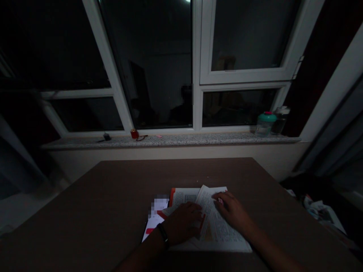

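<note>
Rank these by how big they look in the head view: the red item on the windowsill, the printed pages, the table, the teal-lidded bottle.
1. Table
2. Printed pages, partly covered by the hands
3. Teal-lidded bottle
4. Red item

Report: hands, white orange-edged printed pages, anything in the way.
Left hand on the pages; right hand also. Pages overlap at angles on brown wood-look table. Rectangular lit-screen phone at their left, partly behind left forearm.

The left hand (183,221) hides part of the book (219,228), whose print is too small to read. The left forearm (146,247) covers some of the phone (151,226), its upper part pixelated. The bottom edge cuts off the worktop (107,211).
</note>
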Action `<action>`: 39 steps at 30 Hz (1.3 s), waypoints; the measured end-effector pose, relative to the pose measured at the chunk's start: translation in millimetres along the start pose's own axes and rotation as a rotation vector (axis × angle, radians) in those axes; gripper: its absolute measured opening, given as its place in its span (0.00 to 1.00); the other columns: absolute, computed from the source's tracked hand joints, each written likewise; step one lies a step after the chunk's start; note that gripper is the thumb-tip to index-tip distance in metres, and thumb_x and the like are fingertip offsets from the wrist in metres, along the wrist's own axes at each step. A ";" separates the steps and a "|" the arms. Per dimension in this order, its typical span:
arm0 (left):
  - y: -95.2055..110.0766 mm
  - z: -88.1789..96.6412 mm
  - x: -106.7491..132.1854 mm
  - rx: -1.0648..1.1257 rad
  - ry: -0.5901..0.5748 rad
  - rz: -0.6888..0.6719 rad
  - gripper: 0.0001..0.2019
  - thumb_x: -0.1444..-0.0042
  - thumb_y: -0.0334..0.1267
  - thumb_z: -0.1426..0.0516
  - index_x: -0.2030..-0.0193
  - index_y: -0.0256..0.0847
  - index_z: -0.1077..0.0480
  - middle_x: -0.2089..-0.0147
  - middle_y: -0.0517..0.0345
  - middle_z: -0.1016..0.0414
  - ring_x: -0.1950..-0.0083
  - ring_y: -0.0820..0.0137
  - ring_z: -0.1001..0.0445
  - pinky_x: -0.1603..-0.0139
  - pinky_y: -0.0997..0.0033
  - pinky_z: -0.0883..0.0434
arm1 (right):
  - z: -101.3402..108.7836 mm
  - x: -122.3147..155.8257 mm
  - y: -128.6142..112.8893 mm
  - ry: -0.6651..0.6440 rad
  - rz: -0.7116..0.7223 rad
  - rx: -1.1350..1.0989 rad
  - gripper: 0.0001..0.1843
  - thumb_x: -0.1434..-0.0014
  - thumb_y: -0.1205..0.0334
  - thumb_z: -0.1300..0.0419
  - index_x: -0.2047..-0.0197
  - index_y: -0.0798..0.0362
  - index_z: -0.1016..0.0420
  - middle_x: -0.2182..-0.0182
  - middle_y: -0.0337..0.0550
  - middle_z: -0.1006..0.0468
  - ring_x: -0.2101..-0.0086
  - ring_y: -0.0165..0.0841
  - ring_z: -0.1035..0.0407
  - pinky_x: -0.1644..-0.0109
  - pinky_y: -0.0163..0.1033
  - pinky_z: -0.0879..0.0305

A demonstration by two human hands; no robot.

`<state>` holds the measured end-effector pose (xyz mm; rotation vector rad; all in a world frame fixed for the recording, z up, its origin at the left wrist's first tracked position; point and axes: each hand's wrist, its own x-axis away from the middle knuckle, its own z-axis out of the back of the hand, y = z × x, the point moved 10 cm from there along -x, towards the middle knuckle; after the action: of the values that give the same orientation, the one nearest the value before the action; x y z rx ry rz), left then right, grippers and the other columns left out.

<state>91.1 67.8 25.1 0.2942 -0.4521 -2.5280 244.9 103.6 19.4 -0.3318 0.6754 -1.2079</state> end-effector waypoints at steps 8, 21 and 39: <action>-1.4 -0.2 0.2 -0.025 0.009 -0.003 0.16 0.44 0.36 0.35 0.51 0.46 0.32 0.38 0.56 0.35 0.37 0.59 0.38 0.38 0.59 0.40 | -0.4 -0.8 9.2 0.018 -0.008 0.067 0.17 0.37 0.64 0.48 0.47 0.51 0.29 0.58 0.49 0.27 0.55 0.40 0.32 0.49 0.44 0.35; 9.2 10.6 -5.3 -0.116 0.011 0.022 0.01 0.37 0.32 0.44 0.59 0.41 0.33 0.52 0.54 0.28 0.48 0.62 0.31 0.45 0.62 0.37 | -8.7 0.5 -7.2 -0.045 0.130 -0.041 0.26 0.47 0.73 0.44 0.45 0.48 0.32 0.53 0.47 0.29 0.50 0.41 0.35 0.45 0.45 0.37; -10.7 10.6 -4.3 -0.215 -0.017 0.208 0.07 0.38 0.35 0.41 0.54 0.42 0.31 0.51 0.56 0.31 0.49 0.61 0.32 0.51 0.65 0.33 | -14.4 11.0 -34.6 -0.214 0.236 -0.077 0.24 0.48 0.68 0.36 0.47 0.45 0.29 0.56 0.43 0.28 0.54 0.40 0.34 0.49 0.44 0.38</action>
<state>86.4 81.4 31.3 0.1366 -0.2027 -2.3504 212.1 83.3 25.0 -0.4265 0.5587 -0.9091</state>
